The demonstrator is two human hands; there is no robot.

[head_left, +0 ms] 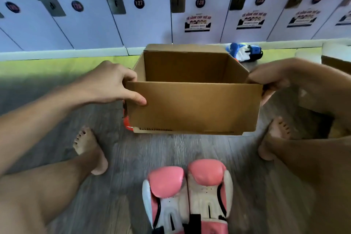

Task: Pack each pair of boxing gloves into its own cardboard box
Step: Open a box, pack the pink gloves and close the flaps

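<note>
- Holding the cardboard box [191, 106] by its two near corners, I have it mouth-up over the middle of the floor [133, 157], tipped slightly toward me so its empty inside shows.
- My left hand [112, 83] clamps the left near corner, with the thumb flat on the near wall's outer face and the fingers curled over the rim.
- My right hand [271, 80] has its fingers closed on the right near corner. I judge that a grip at both ends keeps the box square and steady.
- The pink gloves [188, 192] lie side by side at the floor's near edge, between my legs and just short of the box. They look handy for loading next.
- A blue-and-white pair [245, 52] lies at the floor's far edge by the lockers [144, 24], behind the box.
- Something orange [126, 121] peeks out at the box's lower left, too hidden to name.
- I cannot tell whether the box's bottom touches the floor.
</note>
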